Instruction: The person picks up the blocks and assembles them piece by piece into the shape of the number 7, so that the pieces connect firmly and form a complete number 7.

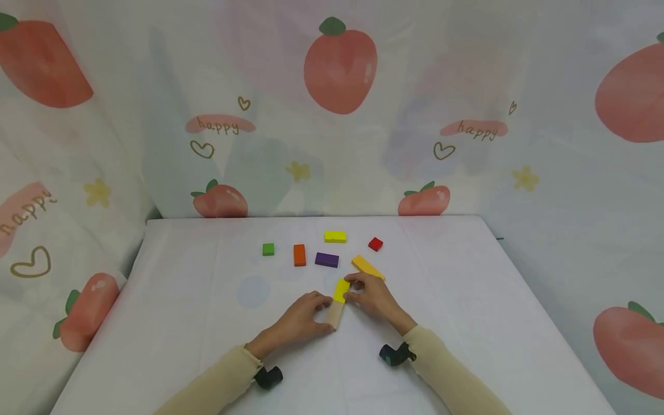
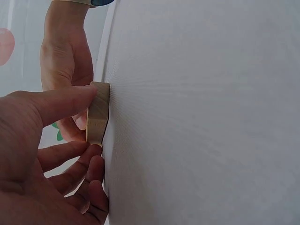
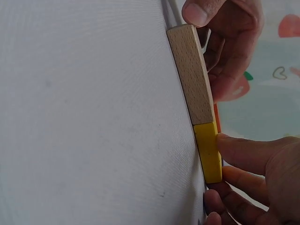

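The left hand (image 1: pixel 297 319) has its grip round a plain wooden block (image 1: pixel 335 315) on the worktop (image 1: pixel 171 346). A yellow block (image 1: pixel 340 290), pinched in the grip of the right hand (image 1: pixel 374 295), touches the wooden block's far end. Beyond the wooden block lies a purple block (image 1: pixel 327 260).

Past the wooden block (image 1: pixel 334 315), to its right, I lose the near edge of the golden block (image 1: pixel 366 266) behind the right hand (image 1: pixel 376 297), which also covers part of the yellow block (image 1: pixel 340 290) at the wooden block's far end. The left sleeve (image 1: pixel 215 380) and right sleeve (image 1: pixel 453 369), nearer than the wooden block, run out of view. From the left wrist, the yellow block is hidden; from the right, only a sliver of an orange block (image 3: pixel 217 117) shows behind the wooden block.
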The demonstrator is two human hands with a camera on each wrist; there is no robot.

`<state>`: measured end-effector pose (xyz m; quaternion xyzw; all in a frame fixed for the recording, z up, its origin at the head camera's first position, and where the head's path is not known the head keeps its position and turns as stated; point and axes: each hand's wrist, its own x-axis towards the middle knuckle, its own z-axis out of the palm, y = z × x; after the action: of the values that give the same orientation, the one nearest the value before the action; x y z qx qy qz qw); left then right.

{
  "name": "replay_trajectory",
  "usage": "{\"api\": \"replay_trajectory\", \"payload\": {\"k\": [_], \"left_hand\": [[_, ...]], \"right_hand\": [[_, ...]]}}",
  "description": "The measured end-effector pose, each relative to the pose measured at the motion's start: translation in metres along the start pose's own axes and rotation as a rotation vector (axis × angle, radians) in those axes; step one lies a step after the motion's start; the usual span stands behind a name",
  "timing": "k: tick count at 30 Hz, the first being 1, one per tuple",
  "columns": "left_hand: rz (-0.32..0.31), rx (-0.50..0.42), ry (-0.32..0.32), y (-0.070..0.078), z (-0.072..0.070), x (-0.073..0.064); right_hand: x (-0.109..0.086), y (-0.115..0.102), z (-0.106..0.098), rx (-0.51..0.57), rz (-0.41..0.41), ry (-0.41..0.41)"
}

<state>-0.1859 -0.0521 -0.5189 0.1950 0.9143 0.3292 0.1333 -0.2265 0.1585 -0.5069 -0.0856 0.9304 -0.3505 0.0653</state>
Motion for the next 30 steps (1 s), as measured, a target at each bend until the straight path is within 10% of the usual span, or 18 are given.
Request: {"api": "replay_trajectory", "payload": {"k": [30], "left_hand": [[0.038,-0.013,0.009,0.001,-0.002,0.017]], "right_hand": [[0.0,0.008,0.002,0.011,-0.03,-0.026]]}}
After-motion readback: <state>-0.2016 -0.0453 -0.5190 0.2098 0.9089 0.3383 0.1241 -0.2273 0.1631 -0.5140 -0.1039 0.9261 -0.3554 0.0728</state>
